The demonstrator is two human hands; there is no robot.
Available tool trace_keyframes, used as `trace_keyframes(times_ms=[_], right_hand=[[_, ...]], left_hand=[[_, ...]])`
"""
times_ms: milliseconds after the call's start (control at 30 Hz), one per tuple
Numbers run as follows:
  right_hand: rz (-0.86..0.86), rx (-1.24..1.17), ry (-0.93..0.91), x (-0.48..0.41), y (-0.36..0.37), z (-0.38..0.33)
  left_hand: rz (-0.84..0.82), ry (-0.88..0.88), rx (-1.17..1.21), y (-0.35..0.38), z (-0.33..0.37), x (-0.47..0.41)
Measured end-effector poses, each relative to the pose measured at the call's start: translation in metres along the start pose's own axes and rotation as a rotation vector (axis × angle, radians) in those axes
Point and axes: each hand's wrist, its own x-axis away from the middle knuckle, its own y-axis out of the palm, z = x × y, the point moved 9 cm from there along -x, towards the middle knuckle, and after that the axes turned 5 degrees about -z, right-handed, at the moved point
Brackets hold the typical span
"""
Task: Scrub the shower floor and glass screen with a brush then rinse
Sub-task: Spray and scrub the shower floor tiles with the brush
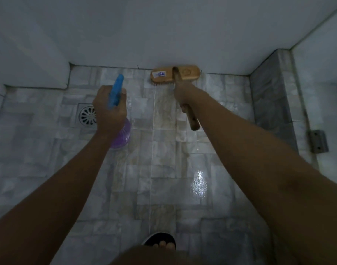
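The wooden scrubbing brush with a long wooden handle (175,74) rests bristles-down on the grey marble-patterned tiled shower floor (163,169), its head at the far edge of the floor, touching the base of the white far wall (163,31). A small label sits on the left half of the brush head. The right hand (183,95) is closed around the handle partway along its length; the handle end projects past the hand toward the near side. The left hand (108,111) is closed around the neck of a purple translucent spray bottle with a blue trigger head (117,90), held above the floor to the left of the brush, nozzle pointing to the far side. A round metal floor drain (86,115) lies in the floor just left of the left hand, partly covered by it. The floor is wet, with a bright reflection right of centre. At the right, a grey tiled kerb (269,96) borders the floor, and beyond it stands the glass screen (326,73) with a metal hinge bracket (318,141). A foot in a dark sandal (160,240) shows at the near edge.
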Motion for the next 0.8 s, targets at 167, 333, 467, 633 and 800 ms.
trace_keyframes(times_ms=[167,333,467,633,800], right_hand=[[0.009,0.024,-0.024,0.022,0.028,0.004],[-0.049,-0.045,0.183,0.099,0.057,0.118],[0.096,0.041,0.276,0.091,0.0,0.181],[0.14,0.063,0.267,0.034,-0.078,0.156],[0.085,0.033,0.22,0.043,-0.064,0.141]], left_hand=[[-0.024,-0.021,-0.01,0.001,-0.006,-0.007],[-0.052,-0.002,-0.029,0.003,-0.003,-0.009],[-0.074,-0.005,-0.082,0.007,-0.007,-0.006],[-0.102,0.031,-0.076,0.015,0.0,-0.009],[-0.111,0.033,-0.062,0.014,-0.002,-0.008]])
